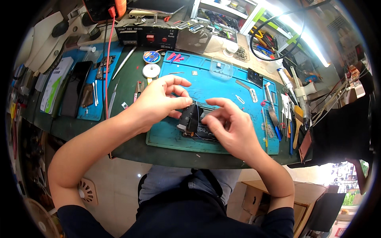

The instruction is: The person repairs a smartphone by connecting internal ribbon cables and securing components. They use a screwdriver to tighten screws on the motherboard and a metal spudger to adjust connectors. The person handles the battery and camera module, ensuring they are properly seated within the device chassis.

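Observation:
An opened phone (204, 132) with dark inner parts lies near the front of the blue work mat (166, 141). At its left end a black flat part (190, 117) stands tilted, with a thin wire or cable along it. My left hand (160, 95) is closed, thumb and forefinger pinching the top of that black part. Over the phone's right side, my right hand (234, 125) is bent, its thumb and a finger together at the phone and the forefinger raised. What those fingertips grip is too small to make out.
Behind the hands are a clear plastic box (221, 69) and a solder spool (151, 71). Tweezers, brushes and a wood-handled brush (297, 119) line the right. Another phone (77, 85) and cotton swabs (95, 92) lie left. A black power unit (147, 35) stands at the back.

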{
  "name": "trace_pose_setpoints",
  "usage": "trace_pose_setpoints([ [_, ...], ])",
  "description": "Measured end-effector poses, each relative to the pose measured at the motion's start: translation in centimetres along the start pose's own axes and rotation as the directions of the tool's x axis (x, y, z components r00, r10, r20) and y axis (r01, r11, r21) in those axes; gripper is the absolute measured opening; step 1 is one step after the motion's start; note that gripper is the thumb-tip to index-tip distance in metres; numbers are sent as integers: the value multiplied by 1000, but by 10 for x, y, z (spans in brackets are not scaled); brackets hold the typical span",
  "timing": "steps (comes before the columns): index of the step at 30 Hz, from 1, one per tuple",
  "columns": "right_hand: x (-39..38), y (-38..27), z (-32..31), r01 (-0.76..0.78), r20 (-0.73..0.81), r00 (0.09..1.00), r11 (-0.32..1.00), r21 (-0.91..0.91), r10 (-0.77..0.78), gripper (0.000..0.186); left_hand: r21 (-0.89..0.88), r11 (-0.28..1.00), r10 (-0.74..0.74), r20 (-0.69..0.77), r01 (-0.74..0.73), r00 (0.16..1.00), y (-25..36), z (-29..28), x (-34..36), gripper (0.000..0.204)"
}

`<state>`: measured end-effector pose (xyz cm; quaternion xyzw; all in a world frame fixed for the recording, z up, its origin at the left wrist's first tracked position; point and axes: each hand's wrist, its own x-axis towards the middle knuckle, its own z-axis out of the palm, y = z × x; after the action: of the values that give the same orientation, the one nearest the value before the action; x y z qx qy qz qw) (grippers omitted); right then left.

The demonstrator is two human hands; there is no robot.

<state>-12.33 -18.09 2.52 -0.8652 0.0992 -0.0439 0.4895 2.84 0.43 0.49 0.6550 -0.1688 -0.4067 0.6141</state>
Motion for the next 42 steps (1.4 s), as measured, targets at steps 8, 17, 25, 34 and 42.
trace_pose_setpoints([
  [8,10,17,16,104,-41,994,995,8,-103,43,-31,999,18,-32,-19,999,-4,1,2,50],
  [17,12,32,26,280,-220,934,959,-33,-280,29,156,986,83,-169,-56,982,-16,7,12,47],
  [25,-7,34,24,633,-61,531,444,-634,-845,25,90,994,70,-157,-57,985,-14,12,19,49],
  [34,-4,44,26,617,111,504,267,-741,-857,28,146,989,0,-58,8,998,2,7,20,44],
  [42,-3,30,25,671,148,496,269,-691,-856,28,519,811,329,-23,-270,944,6,10,2,32],
])
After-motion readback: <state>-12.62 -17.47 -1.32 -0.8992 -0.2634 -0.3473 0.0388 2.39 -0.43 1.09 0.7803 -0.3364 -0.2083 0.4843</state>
